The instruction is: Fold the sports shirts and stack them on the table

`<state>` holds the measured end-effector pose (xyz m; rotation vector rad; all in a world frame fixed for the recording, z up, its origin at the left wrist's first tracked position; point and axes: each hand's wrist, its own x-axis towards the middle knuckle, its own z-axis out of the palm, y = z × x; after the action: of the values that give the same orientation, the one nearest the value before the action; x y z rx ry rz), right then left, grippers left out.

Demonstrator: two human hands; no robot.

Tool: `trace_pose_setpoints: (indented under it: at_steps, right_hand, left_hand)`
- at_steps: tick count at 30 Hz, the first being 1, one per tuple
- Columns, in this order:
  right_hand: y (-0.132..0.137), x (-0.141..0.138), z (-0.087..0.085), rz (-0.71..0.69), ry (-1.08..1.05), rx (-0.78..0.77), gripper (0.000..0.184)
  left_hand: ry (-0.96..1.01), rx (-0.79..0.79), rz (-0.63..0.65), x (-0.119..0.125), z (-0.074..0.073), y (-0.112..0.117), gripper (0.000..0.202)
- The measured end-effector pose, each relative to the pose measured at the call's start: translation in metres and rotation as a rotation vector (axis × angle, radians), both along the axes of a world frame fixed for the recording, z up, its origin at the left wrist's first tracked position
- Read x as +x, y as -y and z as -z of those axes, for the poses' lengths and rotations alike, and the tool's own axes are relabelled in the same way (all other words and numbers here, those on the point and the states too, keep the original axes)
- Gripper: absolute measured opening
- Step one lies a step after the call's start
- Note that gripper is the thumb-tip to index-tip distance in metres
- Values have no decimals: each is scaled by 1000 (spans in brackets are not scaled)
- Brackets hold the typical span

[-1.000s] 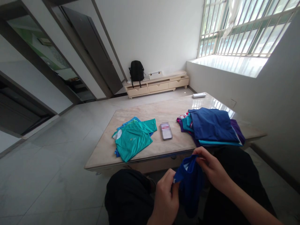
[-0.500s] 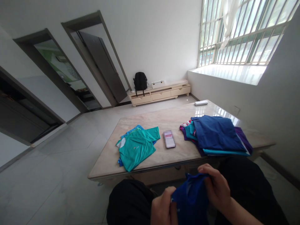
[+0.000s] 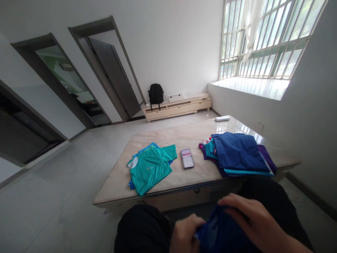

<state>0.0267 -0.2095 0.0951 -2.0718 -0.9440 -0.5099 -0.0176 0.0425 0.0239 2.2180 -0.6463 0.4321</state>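
Between my knees I hold up a dark blue garment (image 3: 223,228), its lower part running out of view at the bottom. My left hand (image 3: 185,232) is closed on its left edge. My right hand (image 3: 247,214) grips its upper right edge, fingers bent over the cloth. Beyond the hands, on the marble-topped table (image 3: 155,137), a green short-sleeved shirt (image 3: 151,172) lies on top of blue clothing at the left. A stack of clothes with a dark blue piece (image 3: 234,151) on top lies at the right, showing purple and teal layers beneath.
A phone-like object (image 3: 187,159), blurred out, lies between the two piles. A white oblong object (image 3: 222,118) rests at the table's far corner. Behind stands a low cabinet (image 3: 181,109) carrying a black backpack (image 3: 156,93). My dark-trousered knees (image 3: 143,228) flank the garment.
My right hand has turned and slid right along the garment, whose top edge now folds under the fingers. My left hand keeps its grip. The view has shifted slightly.
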Motion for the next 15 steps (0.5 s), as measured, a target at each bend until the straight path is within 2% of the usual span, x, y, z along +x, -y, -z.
trace_pose_setpoints:
  at_steps: [1,3,4,5,6,8,10,12,13,14,15]
  right_hand:
    - [0,22,-4,36,-71,-3,17]
    - [2,81,-29,92,-133,-33,14]
    - [6,116,-51,138,-106,-49,13]
    - [11,152,-80,199,-60,-82,13]
    - [17,185,-116,272,3,-106,12]
    - [32,239,-203,345,103,-86,17]
    - [46,266,-298,401,250,-48,20]
    - [58,267,-383,452,512,-3,29]
    - [63,260,-418,455,612,8,33]
    - [67,250,-445,458,741,-4,41]
    - [70,238,-465,480,827,-4,57]
  left_hand:
    - [-52,6,-23,23,-14,3,29]
    - [-145,48,-16,84,-60,14,24]
    - [-188,75,-5,120,-90,21,21]
    - [-175,63,-5,158,-123,30,23]
    - [-149,45,-10,194,-161,39,27]
    - [-81,6,-29,257,-243,57,33]
    - [24,-40,-68,299,-328,72,32]
    - [291,-71,-189,315,-406,84,30]
    - [406,-65,-231,314,-439,89,31]
    - [490,-53,-253,309,-465,92,34]
    - [539,-32,-251,301,-484,95,41]
